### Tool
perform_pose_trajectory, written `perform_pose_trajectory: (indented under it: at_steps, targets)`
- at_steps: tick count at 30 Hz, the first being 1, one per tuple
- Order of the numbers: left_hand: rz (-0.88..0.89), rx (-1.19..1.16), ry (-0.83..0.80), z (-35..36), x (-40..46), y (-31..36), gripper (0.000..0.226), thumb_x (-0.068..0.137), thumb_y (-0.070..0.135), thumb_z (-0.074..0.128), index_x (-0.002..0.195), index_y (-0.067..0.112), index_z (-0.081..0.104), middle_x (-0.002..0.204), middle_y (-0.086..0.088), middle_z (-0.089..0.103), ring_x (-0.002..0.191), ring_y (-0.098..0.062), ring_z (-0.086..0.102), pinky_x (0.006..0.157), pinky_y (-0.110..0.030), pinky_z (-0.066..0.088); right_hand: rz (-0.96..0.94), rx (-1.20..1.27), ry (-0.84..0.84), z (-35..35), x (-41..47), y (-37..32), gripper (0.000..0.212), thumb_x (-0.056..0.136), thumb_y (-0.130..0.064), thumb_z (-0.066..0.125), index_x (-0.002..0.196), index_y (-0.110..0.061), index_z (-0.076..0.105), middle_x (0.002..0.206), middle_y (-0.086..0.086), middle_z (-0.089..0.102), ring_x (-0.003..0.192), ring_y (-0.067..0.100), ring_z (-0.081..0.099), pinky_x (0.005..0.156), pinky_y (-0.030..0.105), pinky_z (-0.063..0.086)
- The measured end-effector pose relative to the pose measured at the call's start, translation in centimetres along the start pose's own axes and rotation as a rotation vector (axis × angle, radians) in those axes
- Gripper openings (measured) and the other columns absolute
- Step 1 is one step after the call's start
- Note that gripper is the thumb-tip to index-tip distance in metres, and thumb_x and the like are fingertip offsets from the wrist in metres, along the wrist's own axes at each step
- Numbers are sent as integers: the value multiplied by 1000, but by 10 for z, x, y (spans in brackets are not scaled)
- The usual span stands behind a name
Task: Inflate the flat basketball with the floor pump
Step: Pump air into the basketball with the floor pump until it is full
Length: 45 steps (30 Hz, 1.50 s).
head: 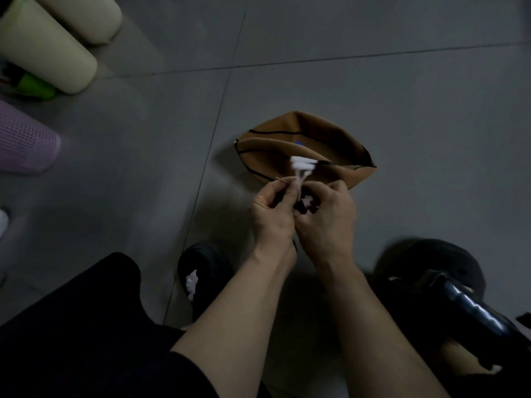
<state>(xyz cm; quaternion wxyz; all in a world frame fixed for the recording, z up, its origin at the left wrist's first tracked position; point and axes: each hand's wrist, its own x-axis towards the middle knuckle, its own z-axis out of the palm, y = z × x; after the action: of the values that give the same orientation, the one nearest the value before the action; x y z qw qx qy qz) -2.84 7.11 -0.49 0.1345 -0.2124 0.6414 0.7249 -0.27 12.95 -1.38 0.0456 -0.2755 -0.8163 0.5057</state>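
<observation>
A flat, folded brown basketball (304,139) with black seams lies on the grey tiled floor ahead of me. Just above its near edge, my left hand (273,208) pinches a thin metal inflation needle (283,179) between thumb and fingers. My right hand (327,214) grips the black pump hose end (306,203), from which a small white plastic fitting set (303,165) sticks up. The two hands touch each other. The pump's black handle (471,305) lies at the lower right.
Two pale green rolled mats (48,44) and a pink mesh basket (23,142) stand at the left. My black shoes (201,271) rest on the floor below the hands; my dark-clothed left knee fills the lower left.
</observation>
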Motion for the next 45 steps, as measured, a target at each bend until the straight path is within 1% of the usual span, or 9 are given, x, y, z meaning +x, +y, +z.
perform_pose_trajectory:
  at_steps: [7, 11, 16, 20, 23, 26, 33, 38, 45]
  targets:
    - [-119, -322, -245, -17, 18, 11, 11, 84, 8, 54, 88, 8, 64, 84, -4, 68, 82, -16, 66, 73, -28, 56, 472, 938, -352, -26, 9, 2, 26, 85, -39, 63, 93, -14, 57, 90, 5, 64, 92, 25, 64, 84, 42, 55]
    - [-156, -333, -386, -17, 23, 15, 15, 75, 14, 56, 87, 8, 63, 83, -3, 70, 78, -13, 68, 68, -27, 57, 555, 793, -625, -38, 12, 10, 74, 80, -72, 45, 92, -3, 67, 87, 16, 68, 85, 29, 66, 78, 41, 54]
    - [-266, -186, -448, -21, 25, 12, 14, 83, 22, 51, 87, 12, 60, 87, -5, 65, 60, -12, 62, 40, -20, 44, 601, 1061, -874, -48, 6, 19, 70, 81, -61, 53, 114, 0, 64, 87, 15, 60, 67, 19, 54, 58, 28, 42]
    - [-303, -184, -537, -26, 27, 5, 24, 88, 9, 48, 74, 12, 67, 81, 5, 72, 84, -6, 68, 87, -30, 52, 517, 1162, -892, -41, 2, 30, 51, 79, -42, 62, 117, -8, 61, 87, 11, 58, 66, 14, 50, 53, 21, 37]
    - [-364, 18, -566, -24, 30, 9, 22, 90, 5, 53, 72, 17, 56, 59, 23, 65, 72, 15, 61, 101, -31, 36, 415, 1043, -852, -35, -1, 30, 27, 79, -32, 68, 96, -10, 68, 81, 9, 58, 60, 12, 49, 50, 19, 36]
    - [-237, -332, -512, -22, 33, 14, 19, 65, 22, 78, 81, 13, 72, 84, 0, 72, 84, -10, 68, 78, -31, 55, 292, 800, -799, -34, 2, 20, 19, 85, -26, 62, 91, -9, 65, 73, 5, 60, 56, 11, 48, 48, 19, 37]
    - [-216, -256, -571, -13, 30, 18, 13, 87, 25, 45, 95, 17, 52, 109, -11, 59, 101, -26, 58, 85, -39, 51, 376, 655, -774, -30, 6, 2, 13, 92, -17, 53, 80, -13, 54, 63, 2, 48, 50, 10, 38, 48, 22, 30]
    - [-133, -143, -466, -12, 35, 24, 19, 97, 20, 38, 85, 16, 52, 78, -2, 67, 75, -15, 65, 67, -29, 57, 344, 586, -787, -27, 6, 1, 14, 97, -17, 47, 84, -12, 51, 56, -5, 45, 44, 4, 34, 42, 18, 29]
    - [124, 243, -215, -4, 36, 17, 28, 101, 18, 34, 76, 16, 46, 75, -2, 55, 66, -6, 59, 62, -23, 51, 54, 70, -406, -14, 15, 4, 15, 96, -16, 49, 88, -26, 56, 84, -6, 58, 72, 4, 54, 65, 25, 42]
